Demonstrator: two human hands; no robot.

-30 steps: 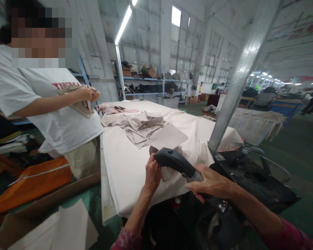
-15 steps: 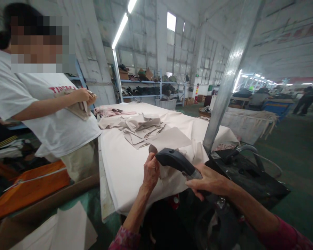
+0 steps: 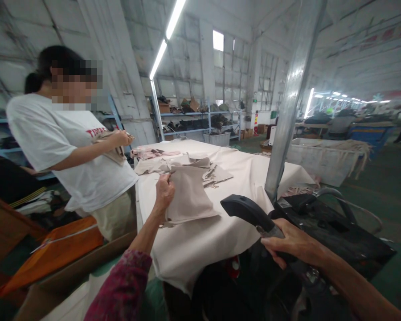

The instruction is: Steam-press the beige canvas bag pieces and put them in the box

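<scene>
Gripping one edge of a flat beige fabric panel, the left hand is closed with fingers pinched on the cloth's near-left border. The panel lies on the white cloth-covered worktable, just nearer the wearer than a loose pile of beige cut fabric pieces. Its far edge touches or overlaps that pile; which of the two cannot be determined.

The right hand is wrapped around the lower part of a dark grey plastic handle, fingers curled closed on it. The handle rises at a tilt beyond the table's near-right corner, well apart from the fabric panel and to its right. What the handle attaches to below the hand is too dark to identify.

A slanted silver metal post stands at the table's right edge, behind the handle. Black machine housing sits just right of the post's base.

Pink fabric scraps lie at the table's far-left corner. A second person in a white printed T-shirt stands against the table's left side, both of that person's hands held at chest height on a small beige piece; these hands are well apart from the wearer's left hand. An orange flat bag rests low, left of the table.
</scene>
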